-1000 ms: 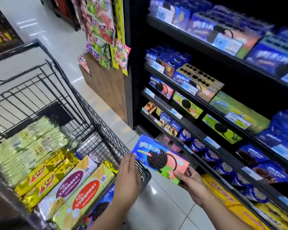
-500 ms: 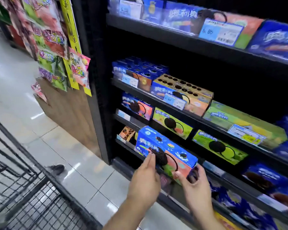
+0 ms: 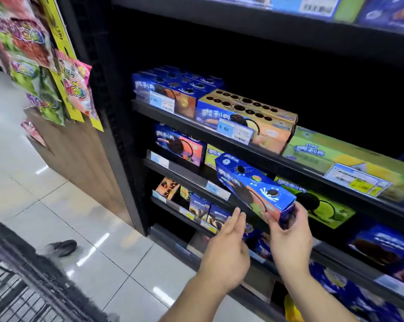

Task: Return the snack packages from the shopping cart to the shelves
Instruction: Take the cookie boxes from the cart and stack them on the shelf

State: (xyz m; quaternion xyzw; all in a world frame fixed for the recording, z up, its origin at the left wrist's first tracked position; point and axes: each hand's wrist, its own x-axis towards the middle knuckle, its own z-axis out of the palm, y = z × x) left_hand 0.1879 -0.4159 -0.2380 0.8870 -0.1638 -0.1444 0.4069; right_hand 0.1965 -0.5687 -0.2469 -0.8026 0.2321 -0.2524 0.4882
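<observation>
A long blue cookie box (image 3: 254, 184) with a pink and green front is tilted, its far end pointing into the second shelf (image 3: 191, 175) from below. My right hand (image 3: 289, 233) grips the box's near end, thumb on the front and fingers round the end. Just left of the box is my left hand (image 3: 226, 247), with straight fingers and fingertips close to the box's lower edge; whether they touch it I cannot tell. On that shelf stand a similar pink-fronted box (image 3: 180, 145) and a yellow one (image 3: 213, 156).
The black shelf unit holds several rows of cookie boxes, with green boxes (image 3: 324, 205) right of the held one. Price tags line the shelf edges. Hanging candy bags (image 3: 45, 73) are at the left. The cart's rim (image 3: 15, 287) shows bottom left on the tiled floor, beside a dark shoe (image 3: 61, 248).
The box went from the cart side up to the shelves and now tilts with its far end into the shelf. My left hand has come off the box's front. The view swung right.
</observation>
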